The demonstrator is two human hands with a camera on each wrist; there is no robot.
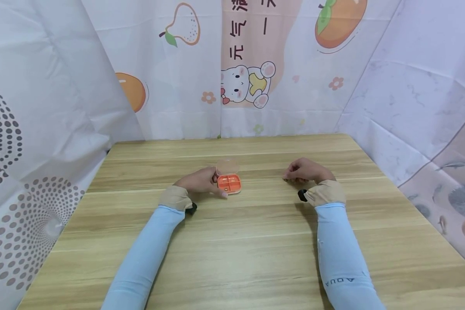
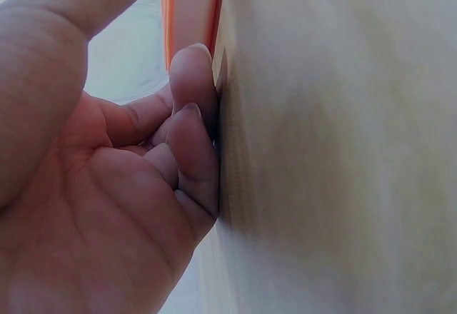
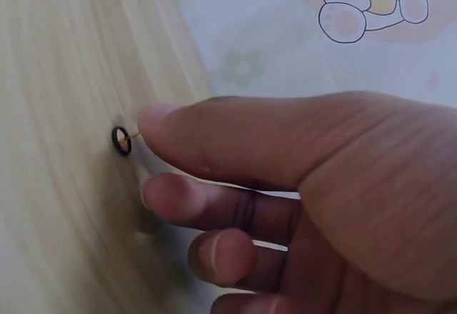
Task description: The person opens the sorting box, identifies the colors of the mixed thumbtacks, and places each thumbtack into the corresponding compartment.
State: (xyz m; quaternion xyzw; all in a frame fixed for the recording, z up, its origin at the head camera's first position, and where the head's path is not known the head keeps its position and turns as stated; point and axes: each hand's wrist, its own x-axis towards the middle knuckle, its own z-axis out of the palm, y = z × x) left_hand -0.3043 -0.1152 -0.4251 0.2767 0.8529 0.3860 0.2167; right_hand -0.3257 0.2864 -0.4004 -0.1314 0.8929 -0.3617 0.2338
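An orange compartment box (image 1: 229,184) lies on the table with its clear lid (image 1: 227,166) raised at the back. A tiny gold-coloured piece (image 1: 226,189) sits in its front left compartment. My left hand (image 1: 202,181) grips the box from the left, thumb along the front. In the left wrist view the box's orange side (image 2: 193,14) shows beyond the curled fingers (image 2: 193,143). Farther right, my right hand (image 1: 304,169) pinches a small earring (image 3: 121,141), a black ring with a thin gold stem, at the thumb tip, just over or on the tabletop.
A wood-grain table (image 1: 232,249) spans the space under both arms. Behind it hangs a white curtain (image 1: 178,86) printed with fruit and a cartoon bear. More patterned sheets (image 1: 422,94) hang at the left and right sides.
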